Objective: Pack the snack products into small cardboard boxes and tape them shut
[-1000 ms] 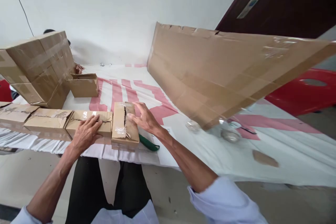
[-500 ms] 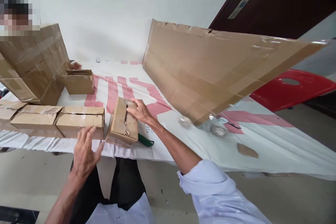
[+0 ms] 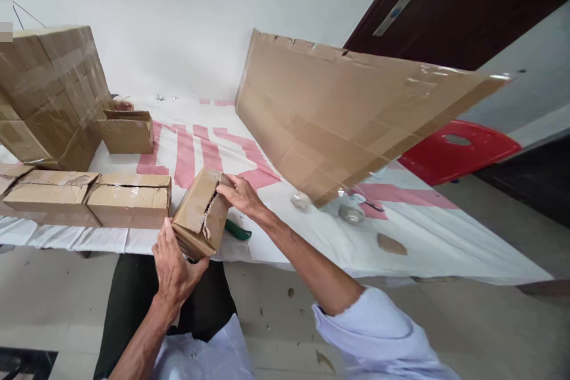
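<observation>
I hold a small taped cardboard box [image 3: 199, 212] tilted up off the table's near edge. My left hand [image 3: 174, 266] cups its near end from below, fingers wrapped round it. My right hand [image 3: 239, 193] grips its far top end, fingers curled over the torn tape seam. A green-handled tool [image 3: 237, 230] lies on the white and pink table cover [image 3: 312, 231] just behind the box. To the left, two similar closed boxes [image 3: 129, 199] sit in a row along the table edge.
A large flattened cardboard sheet [image 3: 338, 113] leans over the table's right half. A big taped carton [image 3: 48, 95] and a small open box [image 3: 127, 130] stand at the back left, with another person's hand [image 3: 121, 105] beside them. Red plastic chair [image 3: 454, 151] at right.
My left hand left the row of boxes and took hold of the small box's near end. The box has been lifted and tilted off the table edge.
</observation>
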